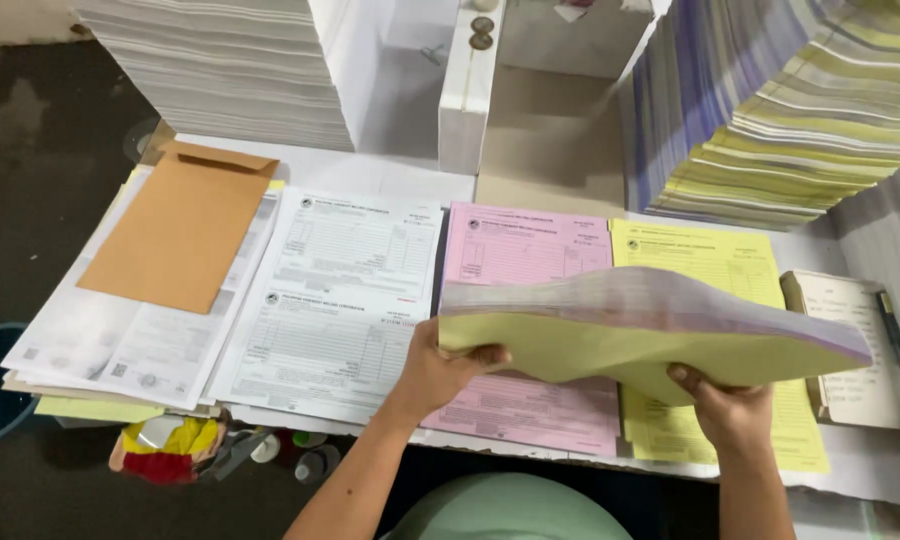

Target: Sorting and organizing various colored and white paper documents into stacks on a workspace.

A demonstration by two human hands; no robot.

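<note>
Holding a thick sheaf of forms (650,330) above the table's (370,175) near edge, the left hand (440,370) and right hand (730,410) each pinched its lower side. White (340,300), pink (525,250) and yellow sheets (700,255) lay flat beneath, not yet gathered.

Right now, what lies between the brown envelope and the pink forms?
In the head view, a pile of white forms lies between the brown envelope and the pink forms on the table.

Thick form sheaf (650,330), yellow underside, sagging, lifted.
</note>
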